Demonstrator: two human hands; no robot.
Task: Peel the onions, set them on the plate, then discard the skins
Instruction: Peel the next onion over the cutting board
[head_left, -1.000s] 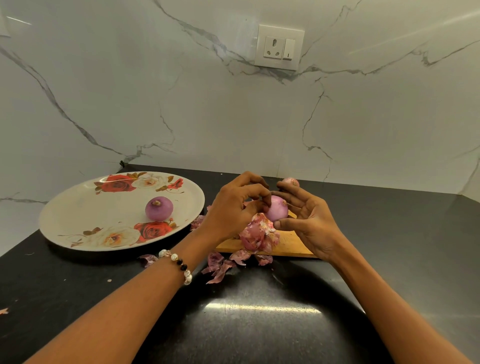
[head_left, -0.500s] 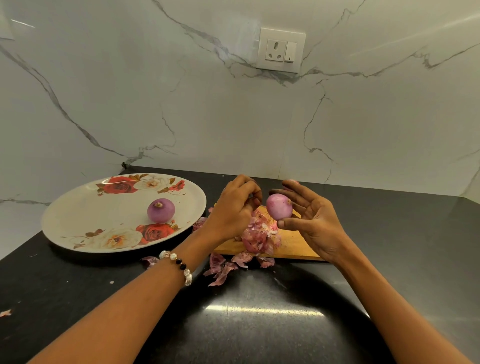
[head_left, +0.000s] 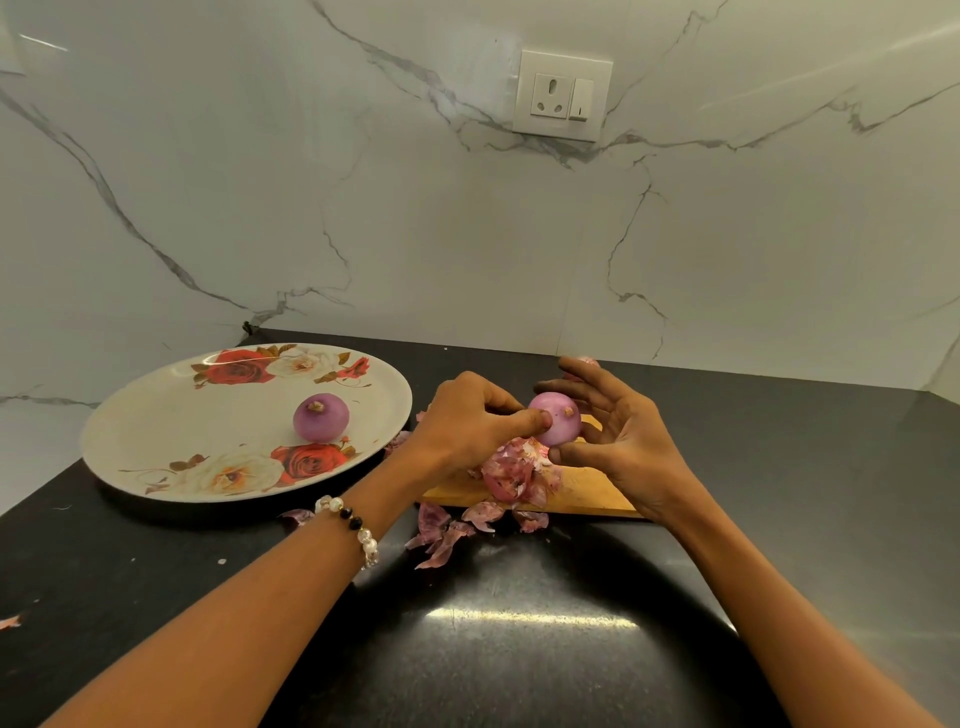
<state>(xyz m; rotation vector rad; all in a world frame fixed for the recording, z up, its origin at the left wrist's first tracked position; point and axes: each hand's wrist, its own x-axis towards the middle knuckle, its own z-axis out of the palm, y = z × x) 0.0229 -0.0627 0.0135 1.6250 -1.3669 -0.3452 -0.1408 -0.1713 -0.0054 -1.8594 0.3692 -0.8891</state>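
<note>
Left hand has returned to the held onion.

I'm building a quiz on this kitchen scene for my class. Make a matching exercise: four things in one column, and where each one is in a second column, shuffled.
Things
1. peeled onion
2. second onion
3. heap of skins
4. bead bracelet

Places
A. on the wooden board
B. on the left wrist
C. on the flowered plate
D. between the left hand and the right hand, above the board

Pairs: 1-C, 2-D, 3-A, 4-B
</note>
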